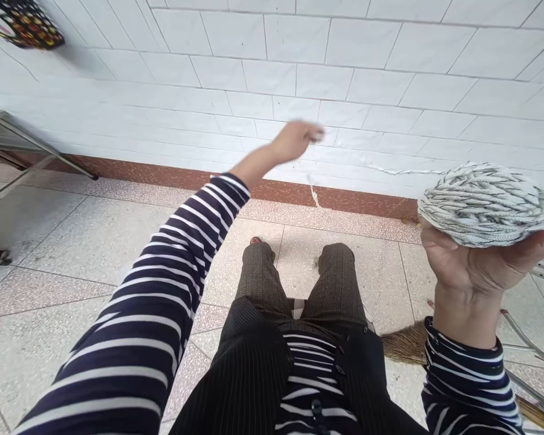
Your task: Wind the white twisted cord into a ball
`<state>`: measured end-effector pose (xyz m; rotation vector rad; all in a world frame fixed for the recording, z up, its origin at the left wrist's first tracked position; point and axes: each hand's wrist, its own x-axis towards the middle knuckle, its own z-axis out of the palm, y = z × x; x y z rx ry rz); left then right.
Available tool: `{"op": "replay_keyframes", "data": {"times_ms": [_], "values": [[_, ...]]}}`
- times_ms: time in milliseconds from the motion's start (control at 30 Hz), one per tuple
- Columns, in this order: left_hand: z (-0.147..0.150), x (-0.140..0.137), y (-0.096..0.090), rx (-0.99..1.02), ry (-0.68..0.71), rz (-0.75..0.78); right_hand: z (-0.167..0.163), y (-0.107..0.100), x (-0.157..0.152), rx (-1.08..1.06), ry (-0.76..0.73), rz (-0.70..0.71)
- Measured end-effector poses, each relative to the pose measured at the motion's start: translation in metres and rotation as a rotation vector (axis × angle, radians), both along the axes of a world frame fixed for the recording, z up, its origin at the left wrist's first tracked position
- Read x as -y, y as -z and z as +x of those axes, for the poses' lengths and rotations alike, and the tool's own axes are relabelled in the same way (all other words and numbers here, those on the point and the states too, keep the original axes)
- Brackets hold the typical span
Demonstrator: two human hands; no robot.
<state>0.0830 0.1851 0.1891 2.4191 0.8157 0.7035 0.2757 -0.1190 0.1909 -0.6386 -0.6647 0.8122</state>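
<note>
A large ball of white yarn with grey flecks (487,205) rests in my right hand (474,260), whose palm is turned up with the fingers curved round its underside. From the ball a strand of yarn (401,172) runs left toward my left hand (297,140) and fades in blur partway. My left hand is held out in front, its fingertips pinched together and smeared by motion. Below it dangles a short yarn end (314,192), close to the foot of the wall.
A white tiled wall (294,78) with a brown skirting stands ahead. A metal-framed table (27,139) is at left, and a dark patterned item (22,24) hangs above it. Broom bristles (405,343) and a metal chair frame (530,350) lie at right.
</note>
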Motion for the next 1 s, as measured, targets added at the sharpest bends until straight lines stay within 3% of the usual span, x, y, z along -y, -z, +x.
{"op": "replay_keyframes", "data": {"times_ms": [100, 200, 300, 433, 633, 767, 867, 1000], "values": [[-0.026, 0.008, 0.086, -0.124, -0.134, -0.335, 0.010, -0.004, 0.007, -0.002, 0.044, 0.062], [-0.047, 0.022, 0.155, -0.103, -0.130, -0.525, 0.011, -0.007, 0.011, -0.001, 0.033, 0.010], [-0.055, 0.035, 0.200, -0.039, -0.141, -0.665, 0.005, -0.008, 0.009, -0.032, -0.001, 0.020], [-0.067, 0.047, 0.236, -0.082, -0.129, -0.734, 0.004, -0.009, -0.003, -0.116, 0.007, 0.125], [-0.094, 0.050, 0.256, -0.396, -0.160, -0.431, 0.008, -0.001, -0.016, -0.161, -0.089, 0.090], [-0.085, 0.051, 0.257, -0.486, -0.194, -0.388, -0.014, 0.014, -0.019, -0.124, -0.221, -0.033], [-0.060, 0.064, 0.242, -0.287, -0.120, -0.458, -0.036, 0.038, -0.025, -0.116, -0.312, -0.231], [-0.021, 0.098, 0.205, 0.335, 0.100, -0.659, -0.054, 0.076, -0.045, -0.118, -0.373, -0.440]]}}
